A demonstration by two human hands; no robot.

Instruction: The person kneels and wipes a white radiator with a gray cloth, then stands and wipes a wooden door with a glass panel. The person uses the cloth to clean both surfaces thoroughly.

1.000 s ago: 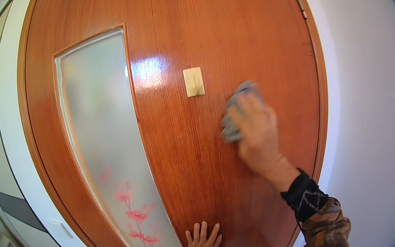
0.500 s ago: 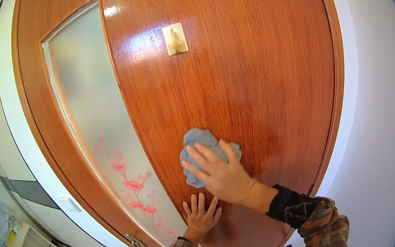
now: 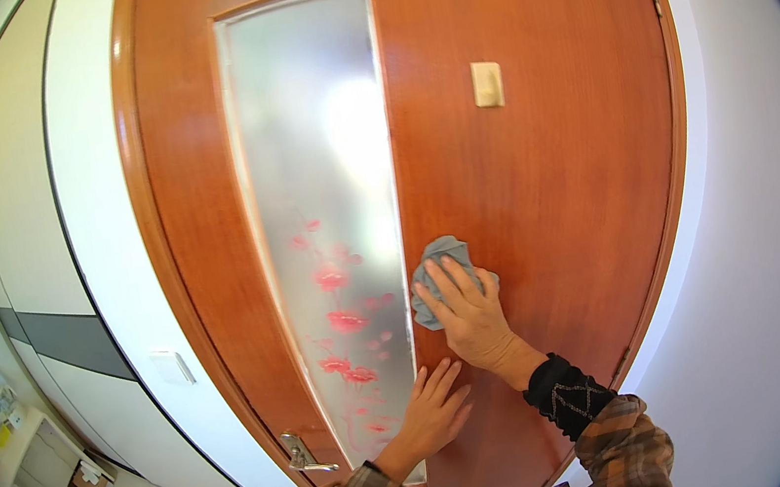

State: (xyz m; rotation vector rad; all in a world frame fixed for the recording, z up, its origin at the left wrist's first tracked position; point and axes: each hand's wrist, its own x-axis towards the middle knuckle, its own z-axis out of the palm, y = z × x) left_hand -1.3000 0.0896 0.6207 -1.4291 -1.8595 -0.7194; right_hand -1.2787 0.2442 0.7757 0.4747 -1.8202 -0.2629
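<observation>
My right hand presses a grey-blue cloth against a reddish-brown wooden door. Its fingers are spread over the cloth, which lies bunched just beside the right edge of a frosted glass panel. Lower down, my left hand rests with outstretched fingers on the door, at the lower right edge of the panel, and holds nothing. Pink flowers decorate the lower part of the glass. A pale yellow hook plate is fixed to the wood above my right hand.
A metal door handle sits at the lower left of the door. Left of the frame are a white wall switch and a pale panel with a grey band. A small white shelf with assorted items stands at far left.
The view has turned left, so the door sits further right in it. My right hand and the cloth have moved left across the wood to the glass edge. My left hand's fingers now slant rightward.
</observation>
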